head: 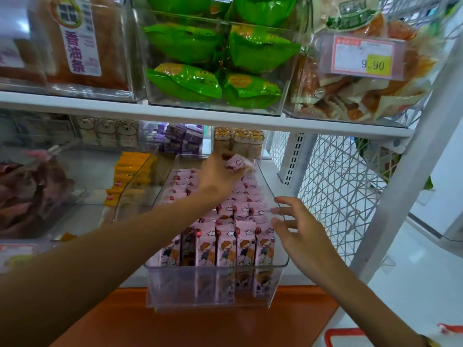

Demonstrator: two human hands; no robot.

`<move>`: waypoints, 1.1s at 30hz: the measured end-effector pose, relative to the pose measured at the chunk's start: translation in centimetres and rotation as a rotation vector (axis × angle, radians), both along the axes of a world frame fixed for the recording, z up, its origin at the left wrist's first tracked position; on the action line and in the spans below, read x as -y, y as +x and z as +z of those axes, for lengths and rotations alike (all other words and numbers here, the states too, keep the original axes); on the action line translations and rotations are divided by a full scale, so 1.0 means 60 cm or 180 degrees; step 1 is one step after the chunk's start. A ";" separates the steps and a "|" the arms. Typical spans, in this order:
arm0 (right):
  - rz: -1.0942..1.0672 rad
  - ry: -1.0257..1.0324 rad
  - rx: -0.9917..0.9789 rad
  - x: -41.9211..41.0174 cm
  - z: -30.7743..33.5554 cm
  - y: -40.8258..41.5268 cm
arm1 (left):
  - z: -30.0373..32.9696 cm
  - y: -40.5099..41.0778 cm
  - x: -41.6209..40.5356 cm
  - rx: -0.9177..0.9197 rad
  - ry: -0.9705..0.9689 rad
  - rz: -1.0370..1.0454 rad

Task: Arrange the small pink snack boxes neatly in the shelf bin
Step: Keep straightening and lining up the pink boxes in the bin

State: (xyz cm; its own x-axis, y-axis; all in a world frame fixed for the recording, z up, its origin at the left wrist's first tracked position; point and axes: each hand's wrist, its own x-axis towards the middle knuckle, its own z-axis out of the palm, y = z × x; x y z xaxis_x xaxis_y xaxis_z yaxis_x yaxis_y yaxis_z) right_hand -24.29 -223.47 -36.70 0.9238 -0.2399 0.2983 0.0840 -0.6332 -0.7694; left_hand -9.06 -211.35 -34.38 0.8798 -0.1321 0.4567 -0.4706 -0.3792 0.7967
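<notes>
Head view is showing a clear bin pulled partly out from the lower shelf, sitting at about 6 o'clock below the centre of the frame. Pink boxes are standing upright in rows inside it, filling the front and the right side; toward the back left the rows are looking looser, though the forearm is hiding part of that area.

The left hand is reaching to the far end of the bin, around 12 o'clock from the rows, with its fingers curled round one pink box held just above the others. The right hand is hovering at the bin's right wall, at 3 o'clock from the boxes, fingers spread and relaxed, gripping nothing; whether the fingertips are touching the wall I cannot tell.

Judging by this, most of the work is looking done: the front rows are lining up neatly with faces forward. What is remaining seems to be seating the held box at the back and perhaps straightening the far rows, then sliding the bin home

Green packets are filling the bin on the shelf above, at 12 o'clock
</notes>
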 end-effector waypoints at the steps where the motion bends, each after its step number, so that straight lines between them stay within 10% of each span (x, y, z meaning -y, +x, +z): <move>1: 0.0008 -0.0002 0.0022 0.001 0.000 0.000 | -0.007 0.003 -0.001 0.0010 0.0069 -0.0030; 14: 0.0327 0.0039 0.0195 0.013 -0.003 -0.005 | 0.045 0.065 0.003 0.0610 0.2124 -0.1003; 20: 0.0325 0.0005 0.0223 0.015 -0.007 -0.003 | 0.014 0.089 0.036 0.0614 0.1744 -0.0542; 33: 0.0333 -0.0255 0.0066 0.018 -0.008 -0.004 | 0.010 0.102 0.029 0.0288 0.3129 -0.1161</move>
